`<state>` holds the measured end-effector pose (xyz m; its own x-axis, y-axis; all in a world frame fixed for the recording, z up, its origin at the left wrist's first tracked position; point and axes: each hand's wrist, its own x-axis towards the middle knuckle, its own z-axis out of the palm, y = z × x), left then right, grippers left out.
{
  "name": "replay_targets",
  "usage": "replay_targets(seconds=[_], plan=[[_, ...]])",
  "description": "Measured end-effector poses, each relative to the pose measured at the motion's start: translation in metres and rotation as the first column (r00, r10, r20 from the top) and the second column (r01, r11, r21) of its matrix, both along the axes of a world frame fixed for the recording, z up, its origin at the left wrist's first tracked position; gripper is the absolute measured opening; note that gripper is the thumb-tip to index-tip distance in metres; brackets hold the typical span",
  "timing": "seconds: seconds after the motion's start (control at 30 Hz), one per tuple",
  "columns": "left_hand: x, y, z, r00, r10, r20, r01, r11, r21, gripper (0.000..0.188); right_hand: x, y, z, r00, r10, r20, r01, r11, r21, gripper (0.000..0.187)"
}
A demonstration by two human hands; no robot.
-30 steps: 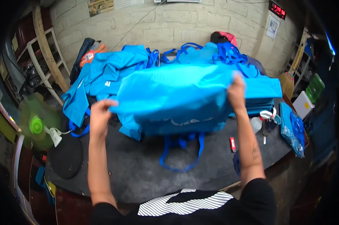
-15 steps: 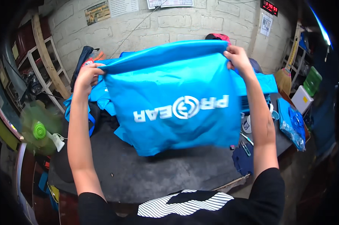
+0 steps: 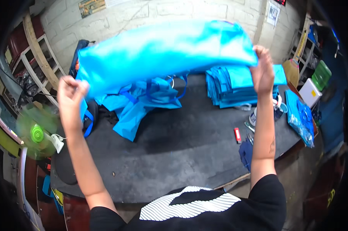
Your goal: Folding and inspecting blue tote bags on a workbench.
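Observation:
A light-blue fabric bag (image 3: pixel 162 54) is stretched out in the air above the table, smeared by motion. My left hand (image 3: pixel 71 90) pinches its left corner, and my right hand (image 3: pixel 263 65) grips the right corner. Both arms reach forward and apart. Below the bag, on the table's left half, lies a loose heap of blue bags (image 3: pixel 143 102) with darker blue straps. Under and beside my right hand stands a neat stack of folded blue bags (image 3: pixel 229 86).
The dark tabletop (image 3: pixel 177 154) holds a red-and-white box cutter (image 3: pixel 237 135) and a navy cloth scrap (image 3: pixel 246 154) at the right. Plastic-wrapped blue packs (image 3: pixel 299 119) lie on the right edge. A green fan (image 3: pixel 37 133) spins at the left. Behind rises a block wall (image 3: pixel 143 11).
The bag has swung up and away from me, lifting off the middle of the table and uncovering the heap and the stack. My hands have spread farther apart.

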<state>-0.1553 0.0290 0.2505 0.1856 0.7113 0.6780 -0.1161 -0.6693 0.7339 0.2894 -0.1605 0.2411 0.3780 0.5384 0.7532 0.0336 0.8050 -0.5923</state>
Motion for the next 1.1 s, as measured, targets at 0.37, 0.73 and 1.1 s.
replay_targets(seconds=[0.37,0.73,1.1], plan=[[0.018,-0.06,-0.248,0.821,-0.308,-0.482,0.083,0.898,-0.432,0.087,-0.024,-0.073,-0.257,0.968,-0.245,0.052,0.181,0.545,-0.819,0.071],[0.008,-0.056,-0.267,0.971,-0.064,-0.23,-0.02,0.938,-0.345,0.02,-0.022,-0.087,-0.255,0.781,-0.47,0.411,0.624,0.616,-0.481,0.032],[-0.003,-0.081,-0.272,0.882,-0.465,0.07,0.338,0.523,-0.782,0.043,-0.043,-0.133,-0.263,0.916,-0.396,0.067,0.346,0.693,-0.632,0.05]])
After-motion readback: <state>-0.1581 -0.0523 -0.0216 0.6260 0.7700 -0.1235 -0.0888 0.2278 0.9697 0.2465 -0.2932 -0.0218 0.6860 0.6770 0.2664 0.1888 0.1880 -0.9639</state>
